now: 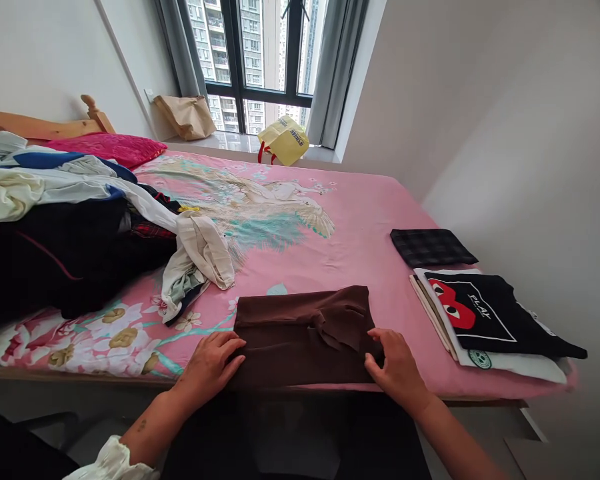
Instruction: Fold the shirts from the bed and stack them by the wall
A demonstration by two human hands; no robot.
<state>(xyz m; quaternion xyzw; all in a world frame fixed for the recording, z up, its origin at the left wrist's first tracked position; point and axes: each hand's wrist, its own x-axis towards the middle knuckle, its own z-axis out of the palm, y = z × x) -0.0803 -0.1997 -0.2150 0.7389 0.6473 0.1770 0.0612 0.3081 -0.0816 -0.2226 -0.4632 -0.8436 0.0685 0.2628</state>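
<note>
A dark brown garment (300,327) lies partly folded at the near edge of the bed with the pink flowered sheet (360,220). My left hand (211,363) rests on the garment's left edge, fingers curled over the cloth. My right hand (396,363) pinches the garment's right edge between thumb and fingers. The rest of the brown garment hangs down over the bed's front edge towards me.
A heap of unfolded clothes (70,227) covers the bed's left side. At the right lie a folded black plaid cloth (433,247) and a stack of folded shirts (490,313), the top one black with a red heart. A yellow bag (284,140) and a brown paper bag (187,117) sit on the windowsill.
</note>
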